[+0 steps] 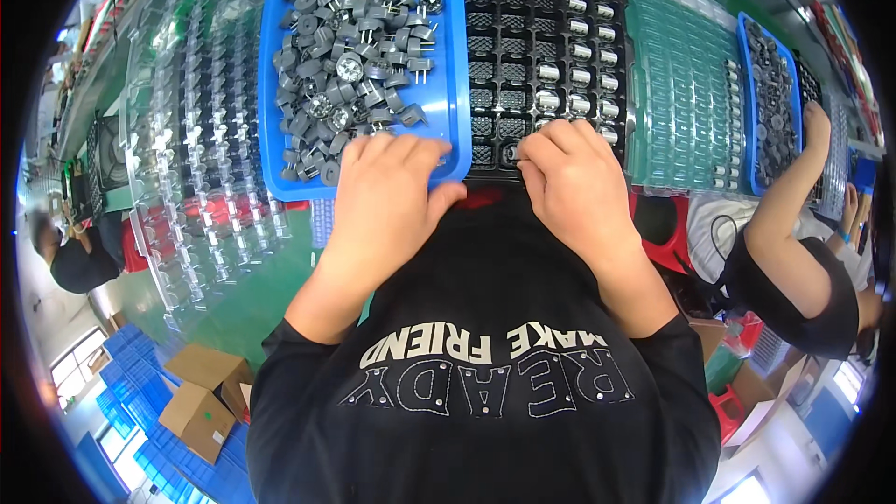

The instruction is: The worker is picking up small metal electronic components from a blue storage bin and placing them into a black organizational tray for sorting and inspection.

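My left hand (385,194) reaches over the near rim of a blue tray (455,56), thumb apart from the bent fingers. Its fingertips are partly hidden beside a heap of dark grey round parts with metal pins (350,65). My right hand (583,185) is at the near end of a black compartment tray (483,75), thumb and fingers drawn together at a near compartment. Whatever they pinch is hidden under the fingertips. Silver-faced parts (579,51) stand in the right-hand columns of the black tray; its left columns show bare pockets.
Clear plastic blister trays (205,140) lie to the left, and greenish clear ones (681,84) to the right. Farther right, a co-worker's arm (793,168) reaches beside another blue tray (749,37) of grey parts. Cardboard boxes (201,401) stand at the lower left.
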Demonstrator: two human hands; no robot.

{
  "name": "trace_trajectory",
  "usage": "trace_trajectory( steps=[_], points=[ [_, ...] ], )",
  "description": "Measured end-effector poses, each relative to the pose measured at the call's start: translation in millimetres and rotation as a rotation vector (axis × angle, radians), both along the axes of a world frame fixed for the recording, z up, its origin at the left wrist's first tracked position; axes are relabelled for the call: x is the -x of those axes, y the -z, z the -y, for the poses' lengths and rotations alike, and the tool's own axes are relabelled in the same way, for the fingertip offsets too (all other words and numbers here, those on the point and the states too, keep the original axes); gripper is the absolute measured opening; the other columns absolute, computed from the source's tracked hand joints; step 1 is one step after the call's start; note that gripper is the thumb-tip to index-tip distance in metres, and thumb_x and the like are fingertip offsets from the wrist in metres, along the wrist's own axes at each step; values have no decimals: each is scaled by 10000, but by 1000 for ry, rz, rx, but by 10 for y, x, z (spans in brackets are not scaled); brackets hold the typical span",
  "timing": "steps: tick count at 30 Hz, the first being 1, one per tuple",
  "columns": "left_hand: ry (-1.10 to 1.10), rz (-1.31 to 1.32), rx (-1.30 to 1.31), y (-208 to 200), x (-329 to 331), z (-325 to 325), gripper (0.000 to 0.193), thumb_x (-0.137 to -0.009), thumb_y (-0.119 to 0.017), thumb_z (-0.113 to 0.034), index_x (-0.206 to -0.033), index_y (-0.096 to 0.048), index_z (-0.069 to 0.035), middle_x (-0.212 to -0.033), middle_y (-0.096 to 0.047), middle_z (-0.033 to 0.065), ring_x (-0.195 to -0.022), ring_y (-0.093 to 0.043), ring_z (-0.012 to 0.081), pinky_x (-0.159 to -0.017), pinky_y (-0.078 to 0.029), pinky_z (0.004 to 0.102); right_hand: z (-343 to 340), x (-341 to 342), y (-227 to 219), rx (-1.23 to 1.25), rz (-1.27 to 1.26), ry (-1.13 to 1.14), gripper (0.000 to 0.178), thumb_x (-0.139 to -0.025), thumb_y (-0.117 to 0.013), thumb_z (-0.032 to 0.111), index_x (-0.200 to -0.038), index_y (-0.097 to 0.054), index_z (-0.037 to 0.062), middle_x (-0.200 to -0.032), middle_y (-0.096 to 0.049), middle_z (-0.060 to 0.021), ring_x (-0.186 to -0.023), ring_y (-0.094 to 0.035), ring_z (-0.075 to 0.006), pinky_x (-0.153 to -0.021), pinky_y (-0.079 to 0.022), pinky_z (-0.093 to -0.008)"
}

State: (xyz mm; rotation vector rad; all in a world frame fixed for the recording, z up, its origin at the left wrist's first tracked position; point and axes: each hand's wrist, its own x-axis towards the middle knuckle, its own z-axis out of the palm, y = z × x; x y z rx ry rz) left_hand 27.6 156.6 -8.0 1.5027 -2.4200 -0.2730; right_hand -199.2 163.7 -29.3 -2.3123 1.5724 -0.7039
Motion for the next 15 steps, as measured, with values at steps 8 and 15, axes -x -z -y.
trace_trajectory(
  steps=[8, 15],
  points=[
    [81, 84, -15, 3, -114, -104, 184, -748, -788, -162, -910, -714, -116, -842, -607, 27, -905, -565, 248, -919, -399, 421, 17, 41, -2, -15, 25, -39, 120, -785, -738, 49, -856, -645, 74, -853, -593, -61, -852, -593, -278, -763, -485, -400],
    [60, 85, -25, -13, -117, -107, 185, -738, -788, -149, -904, -710, -127, -842, -603, 28, -907, -567, 248, -926, -391, 425, 36, -44, 107, 82, -12, -96, 153, -773, -761, 93, -862, -637, 95, -836, -596, -37, -838, -582, -251, -758, -469, -380]
  ],
)
